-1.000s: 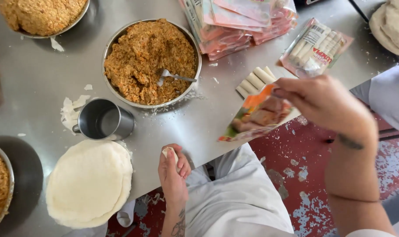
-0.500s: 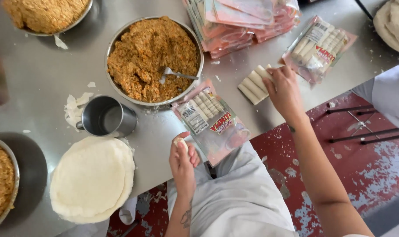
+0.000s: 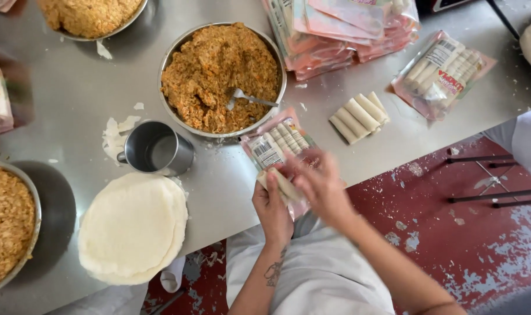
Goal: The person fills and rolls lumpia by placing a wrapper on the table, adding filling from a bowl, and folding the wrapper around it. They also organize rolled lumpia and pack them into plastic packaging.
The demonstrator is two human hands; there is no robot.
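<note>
A pale rolled spring roll [image 3: 283, 185] sits pinched between both hands at the near edge of the steel desk [image 3: 73, 87], just over a pink plastic packet of rolls [image 3: 275, 146]. The left hand [image 3: 272, 211] has its fingers clenched around the roll from below; the right hand [image 3: 319, 185] grasps it from above. Behind the packet stands a metal bowl of orange filling [image 3: 219, 76] with a spoon [image 3: 248, 99] in it. To the left are a steel cup [image 3: 156, 149] and a stack of round wrappers [image 3: 131, 227]; loose rolls [image 3: 359, 116] lie to the right.

Brushed steel table [image 3: 73, 87] under soft light; red floor [image 3: 452, 245], paint worn patchy.
</note>
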